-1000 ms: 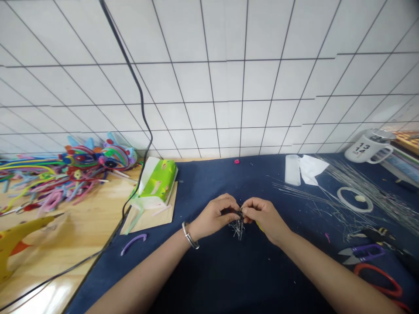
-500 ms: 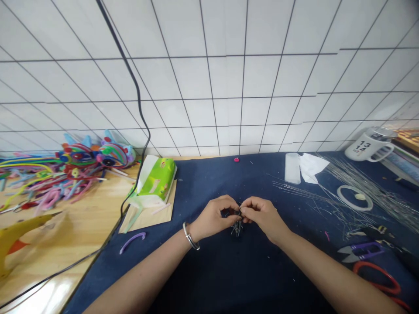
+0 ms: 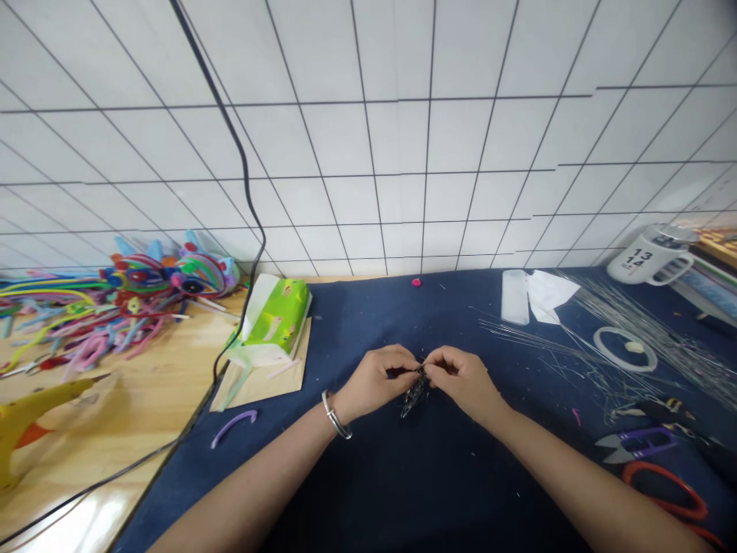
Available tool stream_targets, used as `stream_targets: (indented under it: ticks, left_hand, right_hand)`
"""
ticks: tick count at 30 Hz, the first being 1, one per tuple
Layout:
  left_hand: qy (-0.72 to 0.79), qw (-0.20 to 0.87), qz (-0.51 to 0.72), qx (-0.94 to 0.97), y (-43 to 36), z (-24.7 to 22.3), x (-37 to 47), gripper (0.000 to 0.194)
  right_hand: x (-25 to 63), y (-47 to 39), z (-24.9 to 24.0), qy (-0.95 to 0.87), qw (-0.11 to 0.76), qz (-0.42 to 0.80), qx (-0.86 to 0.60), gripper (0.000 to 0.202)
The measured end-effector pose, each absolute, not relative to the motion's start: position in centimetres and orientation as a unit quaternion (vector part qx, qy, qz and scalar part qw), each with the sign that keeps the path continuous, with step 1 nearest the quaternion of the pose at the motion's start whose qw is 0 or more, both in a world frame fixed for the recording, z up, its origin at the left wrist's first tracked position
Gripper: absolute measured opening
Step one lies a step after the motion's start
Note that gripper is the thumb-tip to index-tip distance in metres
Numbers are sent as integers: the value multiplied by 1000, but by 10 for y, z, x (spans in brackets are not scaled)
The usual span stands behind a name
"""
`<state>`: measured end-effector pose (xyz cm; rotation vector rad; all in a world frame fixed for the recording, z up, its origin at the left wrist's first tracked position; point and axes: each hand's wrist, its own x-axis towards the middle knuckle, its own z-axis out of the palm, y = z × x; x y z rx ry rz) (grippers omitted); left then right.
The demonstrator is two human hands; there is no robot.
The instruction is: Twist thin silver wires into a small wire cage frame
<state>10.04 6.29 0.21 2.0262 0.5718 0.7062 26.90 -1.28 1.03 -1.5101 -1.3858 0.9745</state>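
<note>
The left hand (image 3: 383,376) and the right hand (image 3: 467,382) come together in a pinch just below the frame's middle.
The person's left forearm (image 3: 259,472) slants up from the bottom edge at lower left, the right forearm (image 3: 576,468) from the lower right corner, both bare. The left thumb lies below its bent fingers, a dark gap showing between them; the right fingers curl inward, thumb against forefinger, tips close to the left's.
</note>
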Motion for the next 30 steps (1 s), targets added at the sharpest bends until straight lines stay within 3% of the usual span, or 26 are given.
stream_targets:
  ticks: [16, 30]
  left_hand:
    - [231, 378, 310, 841, 58, 10, 99, 14]
    - [250, 394, 332, 820, 62, 30, 93, 19]
  right_hand:
    - [266, -14, 11, -568, 423, 374, -599, 9]
    - [267, -12, 6, -591, 403, 376, -589, 11]
